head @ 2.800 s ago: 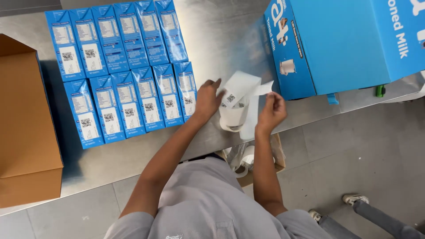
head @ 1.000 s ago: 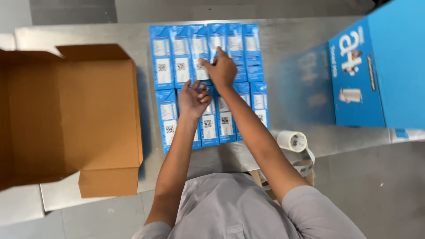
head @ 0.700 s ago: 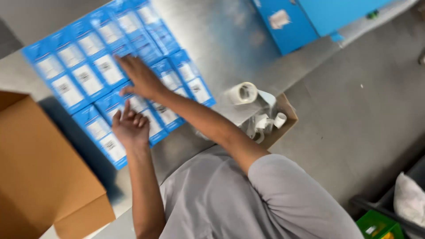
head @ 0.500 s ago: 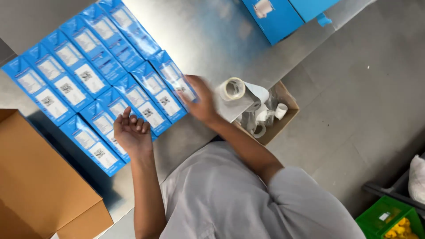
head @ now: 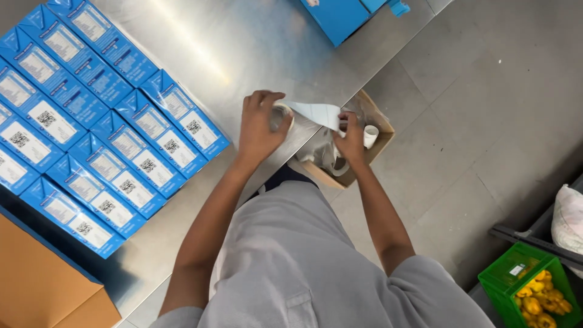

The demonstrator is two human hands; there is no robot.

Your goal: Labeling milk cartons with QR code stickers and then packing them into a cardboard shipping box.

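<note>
At centre frame the left hand (head: 260,124) wraps its grip around a white label roll (head: 280,115) at the worktop (head: 243,48) edge, fingers curled over its top. The right hand (head: 352,138), just to the right, pinches the loose label strip (head: 319,113), which runs from the roll rightward and slightly down between the 2 hands. The strip looks thin, white and flat. Below the right hand sits a small cardboard box (head: 376,121) of spare rolls. Farther left lie rows of blue cartons (head: 127,146).
</note>
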